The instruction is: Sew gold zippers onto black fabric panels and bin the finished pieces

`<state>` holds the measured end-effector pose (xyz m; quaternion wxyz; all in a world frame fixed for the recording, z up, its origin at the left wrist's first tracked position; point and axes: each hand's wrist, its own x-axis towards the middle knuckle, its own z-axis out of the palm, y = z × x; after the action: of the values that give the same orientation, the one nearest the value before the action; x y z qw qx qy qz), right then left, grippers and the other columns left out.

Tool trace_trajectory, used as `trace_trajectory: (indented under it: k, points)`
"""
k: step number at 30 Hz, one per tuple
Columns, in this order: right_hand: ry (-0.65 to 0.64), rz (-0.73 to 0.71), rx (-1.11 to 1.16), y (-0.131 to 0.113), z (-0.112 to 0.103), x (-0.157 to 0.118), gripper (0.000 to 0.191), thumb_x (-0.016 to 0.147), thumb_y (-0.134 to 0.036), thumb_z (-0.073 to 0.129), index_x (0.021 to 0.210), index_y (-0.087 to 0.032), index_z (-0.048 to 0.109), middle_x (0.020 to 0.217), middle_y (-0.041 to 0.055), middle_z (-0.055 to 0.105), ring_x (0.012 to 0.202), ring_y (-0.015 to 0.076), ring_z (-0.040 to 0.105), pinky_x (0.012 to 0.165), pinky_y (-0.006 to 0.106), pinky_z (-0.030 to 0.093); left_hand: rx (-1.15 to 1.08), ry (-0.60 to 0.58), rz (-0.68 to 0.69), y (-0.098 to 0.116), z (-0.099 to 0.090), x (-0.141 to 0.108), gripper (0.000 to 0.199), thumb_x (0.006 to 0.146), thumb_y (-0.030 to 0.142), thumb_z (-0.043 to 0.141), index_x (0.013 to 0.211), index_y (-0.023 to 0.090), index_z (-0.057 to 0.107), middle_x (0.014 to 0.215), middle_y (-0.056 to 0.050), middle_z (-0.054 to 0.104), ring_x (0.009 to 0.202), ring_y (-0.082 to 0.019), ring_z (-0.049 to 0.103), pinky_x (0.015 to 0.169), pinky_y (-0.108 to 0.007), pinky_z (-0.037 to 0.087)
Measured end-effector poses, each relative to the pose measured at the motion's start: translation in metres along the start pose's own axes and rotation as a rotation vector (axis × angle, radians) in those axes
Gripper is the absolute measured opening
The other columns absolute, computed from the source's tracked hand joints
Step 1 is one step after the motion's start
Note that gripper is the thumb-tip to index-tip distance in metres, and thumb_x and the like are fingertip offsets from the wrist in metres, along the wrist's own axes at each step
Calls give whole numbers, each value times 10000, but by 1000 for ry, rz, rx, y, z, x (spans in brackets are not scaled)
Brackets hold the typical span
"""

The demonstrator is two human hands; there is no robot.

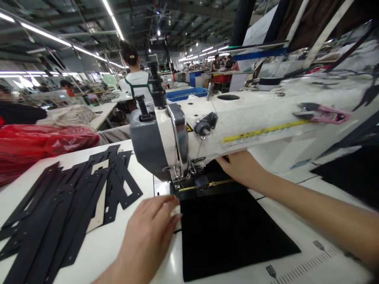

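Black panel (231,232): laid flat on the white counter (103,246), near side of the sewing machine (251,112); far edge lies along the zipper. Could be skewed if pulled unevenly from the two sides.
Zipper (188,189): gold teeth run left to right just beside the needle area. Teeth could be struck and the needle broken if the line is allowed to drift.
Slider (212,184): apparently seated on the teeth, right of a small dark block (202,182). Foot could be jammed or lifted if the slider is carried under it.
Left hand (154,221): fingers curled together at the panel's left edge; whether cloth is pinched or just pressed can't be made out. Fingertips could be caught if slid farther toward the needle.
Right hand (241,165): reached in under the machine arm, beyond the zipper; fingertips hidden, so grip not known. Layers there could be bunched unseen, view being blocked.
Dark strips (68,205): piled loosely, left on the counter. Could be knocked or mixed up if brushed by the left forearm.
Snips (328,113): rested against the upper arm of the machine. Could be shaken off onto the right forearm if not held firmly.
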<state>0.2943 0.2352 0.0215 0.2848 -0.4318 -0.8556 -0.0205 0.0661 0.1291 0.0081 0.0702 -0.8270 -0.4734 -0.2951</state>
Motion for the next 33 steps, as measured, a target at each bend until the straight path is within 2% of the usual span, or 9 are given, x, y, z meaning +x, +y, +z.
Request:
trace_trajectory:
  k: [2,3,5,8,12,19,23,29,33]
  points:
    - [-11,-91,77,-22,-2,-13,171,883,-194,492,761,-147,602,757,32,599,716,158,556,686,327,476,122,-8,66,-18,1,-1,233,870,185,470,1043,104,603,1023,-148,661,938,-270,634,796,-452,531]
    - [-14,-165,122,-34,-1,-21,182,876,-161,485,742,-148,608,737,38,602,716,168,551,694,332,473,143,-23,101,-24,4,0,227,875,167,456,1029,101,609,1036,-147,661,969,-267,626,840,-461,515]
    - [-6,-290,161,-58,6,-32,144,853,-117,490,858,-129,633,839,70,631,794,199,558,757,363,472,152,-56,148,-28,10,2,226,881,120,424,975,103,629,1033,-141,667,989,-249,622,885,-454,498]
    - [-25,-271,75,-75,23,-34,251,803,-85,522,1041,-50,597,1030,153,618,956,264,545,848,420,456,167,-53,150,-25,16,3,251,889,103,392,933,92,639,1010,-154,672,968,-248,633,875,-457,508]
    - [-128,-269,85,-67,35,-23,246,797,-71,509,1023,-53,604,1060,173,608,1020,283,533,875,452,449,160,6,132,-20,18,0,263,881,102,379,936,87,636,994,-158,676,953,-256,639,844,-456,527]
    - [-210,-315,153,-62,32,-18,270,810,-59,453,1051,-57,573,1097,187,576,1021,278,534,858,436,465,41,75,68,-22,21,2,238,849,77,406,892,103,639,979,-139,685,914,-240,656,819,-431,547]
    - [-209,-312,142,-62,32,-17,250,820,-88,453,1032,-64,582,1083,174,585,1002,277,542,862,429,463,60,65,107,-21,21,2,252,843,72,398,900,89,643,979,-161,681,919,-260,652,794,-434,555]
    - [-212,-406,155,-53,34,-9,230,829,-76,423,958,-75,613,1033,156,613,1032,266,540,889,411,451,200,19,201,-21,22,2,283,848,62,369,894,53,648,960,-202,675,911,-282,652,781,-426,558]
    - [-201,-398,193,-52,34,-10,253,825,-62,415,985,-78,610,1027,148,620,990,238,567,874,370,465,224,6,181,-21,23,0,289,843,61,365,906,62,647,976,-203,669,925,-279,647,791,-427,554]
